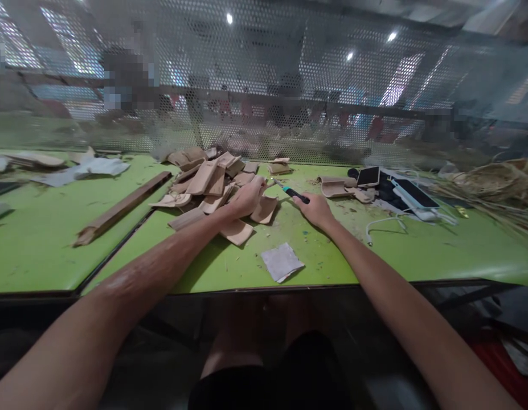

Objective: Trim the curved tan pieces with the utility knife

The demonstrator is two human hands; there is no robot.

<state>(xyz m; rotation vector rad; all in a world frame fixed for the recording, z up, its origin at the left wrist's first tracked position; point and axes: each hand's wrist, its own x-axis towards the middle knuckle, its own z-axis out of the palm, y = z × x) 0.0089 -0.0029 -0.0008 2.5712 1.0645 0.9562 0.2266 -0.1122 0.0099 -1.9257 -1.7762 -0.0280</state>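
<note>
Hand tool (294,195), black handle with teal band, slim metal end; exact type not distinguishable. Head view: the tool is held just above the green surface (229,267), between the two hands, its metal end directed toward the left one. The right grip (317,210) is wrapped around the rear of the black handle. The left grip (249,197) is curled beside the metal end, at the right side of the heap; whether a small piece is pinched there cannot be told.

Handling, as judged: light, stiff, easily managed one-handed; handle probably rubber-like and not slippery. To be taken by the handle, with fingers kept clear of the metal end, which may be sharp.

Associated stock: curved wooden pieces (203,177), heaped around and behind the left grip, overlapping, several tilted. Judged light, rigid and dry, liable to split along the grain; best held by the long edges. One trough-shaped piece (332,187) is placed apart, to the right.

Also listed: grey square sheet (282,262), apparently thin and flexible, laid near the front edge; long wooden strip (122,210), set to the left, best lifted at its middle; white-framed phone (368,176), placed at the right.
</note>
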